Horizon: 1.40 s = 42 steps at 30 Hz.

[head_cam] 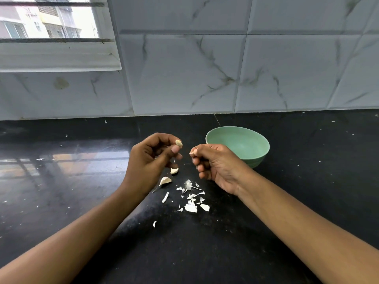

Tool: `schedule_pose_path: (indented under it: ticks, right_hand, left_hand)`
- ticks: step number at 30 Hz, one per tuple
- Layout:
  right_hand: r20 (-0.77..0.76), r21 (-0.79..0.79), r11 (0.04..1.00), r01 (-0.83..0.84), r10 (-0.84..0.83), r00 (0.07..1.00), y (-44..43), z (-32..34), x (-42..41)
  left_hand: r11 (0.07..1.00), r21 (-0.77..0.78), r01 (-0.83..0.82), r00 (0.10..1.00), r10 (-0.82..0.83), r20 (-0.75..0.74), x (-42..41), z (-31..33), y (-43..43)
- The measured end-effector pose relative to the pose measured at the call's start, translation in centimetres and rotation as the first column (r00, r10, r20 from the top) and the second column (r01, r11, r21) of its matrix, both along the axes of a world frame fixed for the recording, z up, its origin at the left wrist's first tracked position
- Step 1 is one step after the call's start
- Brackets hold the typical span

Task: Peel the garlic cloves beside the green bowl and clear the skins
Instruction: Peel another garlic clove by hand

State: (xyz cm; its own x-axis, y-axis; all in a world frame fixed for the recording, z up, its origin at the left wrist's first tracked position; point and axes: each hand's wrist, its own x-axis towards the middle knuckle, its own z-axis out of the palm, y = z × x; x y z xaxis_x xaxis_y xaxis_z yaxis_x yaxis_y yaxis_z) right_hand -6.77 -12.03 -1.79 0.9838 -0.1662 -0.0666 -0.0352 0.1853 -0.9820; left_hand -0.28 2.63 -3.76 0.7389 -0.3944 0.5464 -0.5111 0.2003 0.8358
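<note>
Our left hand (152, 158) pinches a garlic clove (179, 143), our right hand (213, 163) pinches a bit of skin (191, 152), and the green bowl (238, 145) sits just behind.

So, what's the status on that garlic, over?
Left hand pinches a garlic clove; right hand pinches a skin scrap. Two cloves and loose skins on counter. Nothing blocking.

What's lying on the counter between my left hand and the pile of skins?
In the head view, a small clove lies just under the left hand, and a long-tailed clove below it, both on the black counter, left of the skins.
</note>
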Motion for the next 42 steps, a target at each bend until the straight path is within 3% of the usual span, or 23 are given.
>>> schedule_pose_path:
  ticks: [2, 4, 7, 10, 15, 21, 29, 35, 42]
  right_hand:
    - [0.011, -0.091, 0.996, 0.01, -0.009, 1.0, -0.2, 0.0, 0.0]
    - [0.04, -0.299, 0.954, 0.018, -0.006, 0.999, -0.4, -0.2, 0.0]
    - [0.076, -0.616, 0.787, 0.033, 0.018, 0.997, -0.7, -0.3, 0.0]
    - [0.13, -0.69, 0.719, 0.085, 0.008, 0.992, -1.1, -0.1, -0.1]
    - [0.21, -0.686, 0.709, 0.162, -0.021, 0.977, -1.2, 0.1, -0.3]
    - [0.187, -0.583, 0.804, 0.118, -0.009, 0.982, -1.3, 0.2, -0.2]
    - [0.104, -0.349, 0.936, 0.043, -0.006, 0.995, -1.3, 0.8, -0.2]
    - [0.086, -0.331, 0.943, 0.025, 0.004, 0.996, -1.3, 0.8, -0.3]
    - [0.056, -0.294, 0.956, -0.016, 0.034, 0.998, -1.5, 1.1, -0.4]
  left_hand:
    - [0.999, -0.053, 0.015, 0.994, -0.021, -0.109, 0.3, 0.1, 0.1]
    - [0.999, -0.035, 0.025, 0.98, -0.031, -0.199, 0.5, 0.1, 0.1]
    - [0.998, 0.058, 0.04, 0.96, -0.023, -0.28, 0.8, -0.3, 0.0]
    - [0.989, 0.129, 0.068, 0.955, -0.027, -0.296, 1.0, -0.6, -0.1]
    - [0.983, 0.162, 0.09, 0.965, -0.046, -0.258, 0.8, -0.6, -0.2]
    - [0.988, 0.138, 0.071, 0.974, -0.039, -0.223, 0.6, -0.4, -0.1]
    - [0.984, 0.169, -0.055, 0.998, 0.059, -0.016, 0.2, -0.4, -0.1]
    - [0.961, 0.231, -0.154, 0.977, 0.113, 0.179, 0.0, -0.4, 0.0]
    - [0.959, 0.235, -0.159, 0.97, 0.107, 0.219, -0.2, -0.1, 0.2]
